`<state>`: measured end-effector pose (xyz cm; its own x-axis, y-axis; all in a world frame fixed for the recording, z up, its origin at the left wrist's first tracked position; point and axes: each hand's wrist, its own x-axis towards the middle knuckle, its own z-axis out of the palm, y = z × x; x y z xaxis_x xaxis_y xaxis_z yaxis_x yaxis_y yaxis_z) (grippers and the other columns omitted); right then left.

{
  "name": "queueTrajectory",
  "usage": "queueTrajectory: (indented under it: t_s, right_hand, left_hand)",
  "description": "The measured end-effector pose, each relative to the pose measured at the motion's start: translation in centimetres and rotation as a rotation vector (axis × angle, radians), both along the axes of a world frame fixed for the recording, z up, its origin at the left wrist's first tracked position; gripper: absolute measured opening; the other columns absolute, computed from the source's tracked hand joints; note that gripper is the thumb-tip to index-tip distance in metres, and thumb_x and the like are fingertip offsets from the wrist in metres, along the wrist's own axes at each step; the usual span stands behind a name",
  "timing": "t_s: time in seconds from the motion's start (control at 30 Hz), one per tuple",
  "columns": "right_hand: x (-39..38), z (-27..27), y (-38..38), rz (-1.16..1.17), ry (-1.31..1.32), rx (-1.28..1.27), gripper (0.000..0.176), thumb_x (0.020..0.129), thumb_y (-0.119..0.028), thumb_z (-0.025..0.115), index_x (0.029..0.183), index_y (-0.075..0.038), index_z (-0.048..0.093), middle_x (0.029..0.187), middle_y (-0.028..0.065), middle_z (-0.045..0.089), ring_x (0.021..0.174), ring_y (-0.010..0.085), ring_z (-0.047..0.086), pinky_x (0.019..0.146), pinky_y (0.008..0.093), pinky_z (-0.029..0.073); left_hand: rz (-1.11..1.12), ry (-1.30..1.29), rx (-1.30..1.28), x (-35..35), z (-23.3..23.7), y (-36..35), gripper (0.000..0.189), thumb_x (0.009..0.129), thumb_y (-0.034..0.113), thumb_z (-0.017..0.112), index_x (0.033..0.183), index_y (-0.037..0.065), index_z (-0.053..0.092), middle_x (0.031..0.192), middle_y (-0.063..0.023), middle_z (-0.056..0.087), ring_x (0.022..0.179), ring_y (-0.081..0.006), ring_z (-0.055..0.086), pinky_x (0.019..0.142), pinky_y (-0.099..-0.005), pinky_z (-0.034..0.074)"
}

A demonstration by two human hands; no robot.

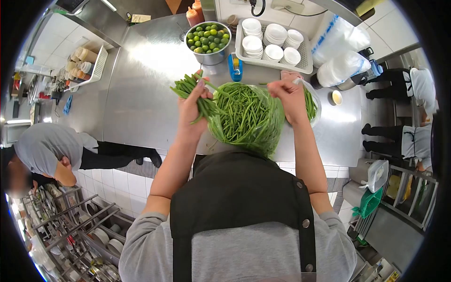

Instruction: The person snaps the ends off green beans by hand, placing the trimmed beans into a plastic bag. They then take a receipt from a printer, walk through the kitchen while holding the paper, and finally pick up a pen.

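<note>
My left hand (pixel 191 104) is wrapped round a bunch of green beans (pixel 186 87), held above the steel table at the left edge of an open plastic bag (pixel 277 123). Many more green beans (pixel 242 113) fill that bag, which stands close in front of my apron. Over the bag's right side is my right hand (pixel 289 97), its fingers pinched together; what they hold, if anything, is too small to make out. Beyond my right wrist, partly hidden by it, a second clear bag (pixel 317 104) also has green beans in it.
Behind the bags on the steel table (pixel 145 89) stand a pot of limes (pixel 210 57), a blue tape dispenser (pixel 235 68) and a crate (pixel 304 61) of white cups. A small bowl (pixel 337 97) and plastic rolls (pixel 340 70) are at right. People stand left and right.
</note>
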<state>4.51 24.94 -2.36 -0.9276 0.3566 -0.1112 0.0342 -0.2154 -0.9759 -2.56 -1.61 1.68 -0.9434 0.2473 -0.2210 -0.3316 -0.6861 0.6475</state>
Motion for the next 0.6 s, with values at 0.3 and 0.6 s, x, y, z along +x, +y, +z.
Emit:
queueTrajectory:
  t_s: [0.3,0.6]
  right_hand:
    - [0.0,-5.4,-2.8,0.277,-0.066,1.098,0.027,0.081,0.003,0.062,0.106,-0.002,0.072,0.093,0.0165,0.061,0.091,0.0350,0.062,0.081,0.0409,0.050]
    - [-1.2,-3.7,-2.5,0.422,0.003,1.131,0.009,0.084,-0.003,0.065,0.092,0.000,0.065,0.095,0.0153,0.058,0.094,0.0367,0.060,0.081,0.0443,0.049]
  left_hand:
    - [-0.384,-0.363,0.193,1.1,-3.9,-1.0,0.047,0.093,0.008,0.062,0.138,0.003,0.051,0.086,-0.0022,0.058,0.073,-0.0143,0.061,0.070,-0.0278,0.057]
    - [-0.362,-0.185,-0.593,1.9,-6.7,2.0,0.020,0.083,0.012,0.080,0.097,0.000,0.072,0.067,0.0019,0.058,0.053,-0.0087,0.052,0.049,-0.0240,0.043]
